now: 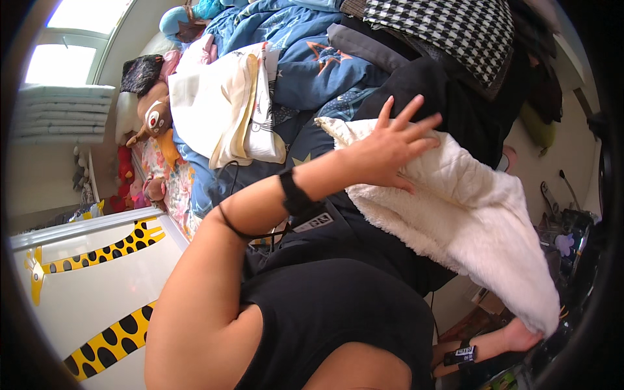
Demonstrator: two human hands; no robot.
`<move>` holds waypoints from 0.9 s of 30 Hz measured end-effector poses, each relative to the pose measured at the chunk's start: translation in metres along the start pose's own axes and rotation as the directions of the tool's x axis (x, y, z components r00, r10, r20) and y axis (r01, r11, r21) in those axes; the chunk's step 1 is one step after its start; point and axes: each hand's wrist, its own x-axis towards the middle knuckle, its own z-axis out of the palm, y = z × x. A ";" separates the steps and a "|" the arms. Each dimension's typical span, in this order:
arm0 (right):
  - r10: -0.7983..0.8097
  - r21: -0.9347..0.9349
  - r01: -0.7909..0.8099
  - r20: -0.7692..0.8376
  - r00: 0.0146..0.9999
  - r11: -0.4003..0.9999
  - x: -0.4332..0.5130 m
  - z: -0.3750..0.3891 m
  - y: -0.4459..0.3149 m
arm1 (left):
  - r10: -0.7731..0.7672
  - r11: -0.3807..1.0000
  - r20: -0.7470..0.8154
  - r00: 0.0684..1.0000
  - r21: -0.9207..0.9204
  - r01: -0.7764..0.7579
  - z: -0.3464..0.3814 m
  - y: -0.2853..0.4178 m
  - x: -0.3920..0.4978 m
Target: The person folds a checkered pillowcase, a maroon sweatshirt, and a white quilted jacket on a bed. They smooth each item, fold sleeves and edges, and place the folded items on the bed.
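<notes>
A white fleece garment (487, 214) with a fluffy pile and a smoother quilted-looking side stretches across in front of me to the lower right. My left hand (385, 148) rests palm down on its upper end, fingers spread and slightly blurred. At the lower right, my right hand (522, 335) grips the far end of the fleece; the fingertips are hidden by the fabric. Under the upper end lies dark fabric (409, 90) on the bed. A folded white and cream cloth (219, 107) with a printed edge lies to the left of my left hand.
A blue star-patterned quilt (297, 63) covers the bed. Dark clothes and a black-and-white houndstooth garment (448, 34) are heaped at upper right. Plush toys (156, 114) line the left side, near a white panel with giraffe pictures (97, 263). Cluttered items (570, 239) stand at right.
</notes>
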 end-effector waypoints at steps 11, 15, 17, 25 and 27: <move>-0.083 -0.167 0.106 0.141 0.987 0.980 0.048 0.041 -0.021 | -0.396 0.824 -0.539 0.744 -0.566 0.028 -0.098 -0.069 -0.017; -0.149 -0.170 0.201 0.280 0.948 0.965 0.074 0.106 -0.028 | -0.533 0.570 -0.726 0.434 0.071 0.818 -0.216 -0.124 -0.007; -0.227 -0.139 0.285 0.330 0.916 0.949 0.080 0.137 -0.054 | -0.145 0.763 -0.760 0.634 0.323 0.561 -0.286 -0.140 -0.023; -0.251 -0.094 0.353 0.536 0.806 0.931 0.006 0.210 -0.001 | -0.088 0.880 -0.767 0.635 0.239 0.410 -0.285 -0.111 -0.062; -0.165 -0.029 0.229 0.606 0.778 0.973 -0.037 0.215 0.041 | -0.067 0.914 -0.688 0.722 0.248 0.322 -0.266 -0.104 -0.075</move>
